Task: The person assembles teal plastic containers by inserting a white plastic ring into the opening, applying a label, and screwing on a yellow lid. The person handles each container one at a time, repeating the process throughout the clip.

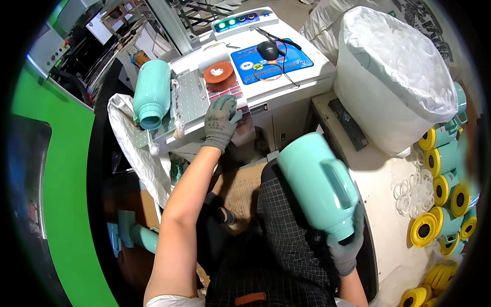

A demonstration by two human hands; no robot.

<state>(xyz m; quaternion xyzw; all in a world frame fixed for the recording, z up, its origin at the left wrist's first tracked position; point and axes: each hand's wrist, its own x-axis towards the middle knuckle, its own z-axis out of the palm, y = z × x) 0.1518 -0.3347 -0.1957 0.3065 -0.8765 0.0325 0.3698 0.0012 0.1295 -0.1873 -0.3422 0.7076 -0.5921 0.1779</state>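
The right hand [345,249], gloved in grey, has its fingers wrapped around the neck end of a mint-green jug [318,183] with a moulded handle, held tilted over the lap beside the white counter [381,197]; the left hand [221,121], also gloved, rests flat with fingers slightly spread on the front edge of the white machine top [286,87], just beside a perforated metal plate [188,97]. A second mint-green jug [152,93] lies at the plate's left edge, mouth toward the person; an orange disc [219,72] sits behind the hand.
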